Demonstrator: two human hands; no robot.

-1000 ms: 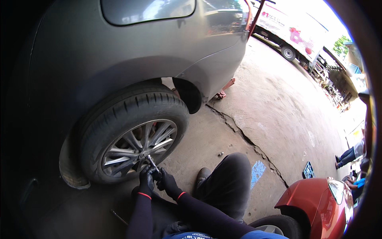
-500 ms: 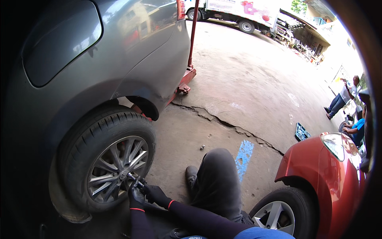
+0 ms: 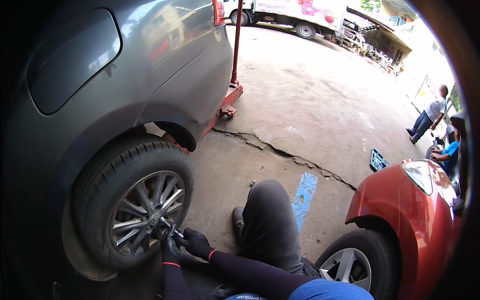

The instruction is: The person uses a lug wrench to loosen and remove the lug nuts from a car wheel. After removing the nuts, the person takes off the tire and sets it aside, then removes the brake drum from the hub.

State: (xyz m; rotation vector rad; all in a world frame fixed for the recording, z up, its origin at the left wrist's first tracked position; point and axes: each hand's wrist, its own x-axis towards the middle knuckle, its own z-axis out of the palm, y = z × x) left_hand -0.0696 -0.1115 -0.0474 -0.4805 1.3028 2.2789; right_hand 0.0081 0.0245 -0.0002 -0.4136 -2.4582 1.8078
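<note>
A silver socket wrench (image 3: 164, 221) reaches to the hub area of the grey car's wheel (image 3: 138, 212), a multi-spoke alloy rim with a black tire. My left hand (image 3: 170, 246), in a black glove with a red cuff edge, is closed around the wrench near the wheel. Just to its right, my right hand (image 3: 197, 244), gloved the same way, is closed on the wrench's outer end. My fingers cover much of the tool, and its seat on a lug nut is too small to make out.
A red floor jack (image 3: 227, 107) stands by the grey car's rear. A small metal piece (image 3: 253, 183) lies on the cracked concrete beyond my knee (image 3: 270, 205). On the right are a red car (image 3: 390, 200), an open tool case (image 3: 378, 160) and two people. A truck (image 3: 300, 12) stands far back.
My right hand has shifted and turned slightly at the wrench's end; my left stays near the wheel. The standing person at right has lowered an arm. The view has tilted a little.
</note>
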